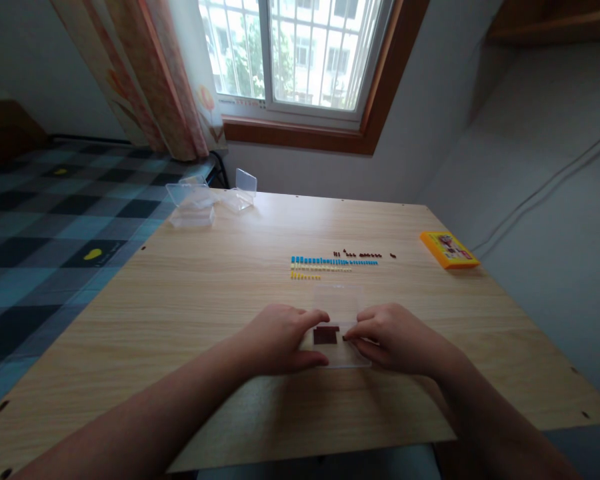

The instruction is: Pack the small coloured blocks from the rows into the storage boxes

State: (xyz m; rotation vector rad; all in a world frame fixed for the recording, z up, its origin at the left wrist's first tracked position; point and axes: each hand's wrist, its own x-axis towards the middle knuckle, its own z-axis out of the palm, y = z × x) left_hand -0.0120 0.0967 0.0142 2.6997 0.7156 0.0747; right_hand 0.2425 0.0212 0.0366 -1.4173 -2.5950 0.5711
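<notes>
A clear plastic box (353, 360) lies on the table before me, its lid (337, 300) folded back on the far side. Inside it, toward the left, are dark brown pieces (325, 335) laid together in a block. My left hand (285, 340) rests at the box's left side, thumb and fingers spread around that end. At the right of the brown block, my right hand (387, 337) pinches a tiny dark brown piece (345, 338) between thumb and fingertip. Its exact shape is too small to make out.
Beyond the box run rows of tiny blue pieces (320, 261), pale pieces (325, 267), yellow pieces (303, 276) and brown pieces (370, 255). An orange-yellow box (449, 251) lies at the right edge. Open clear boxes (193, 215) stand at the far left corner, near a checked bed (80, 207).
</notes>
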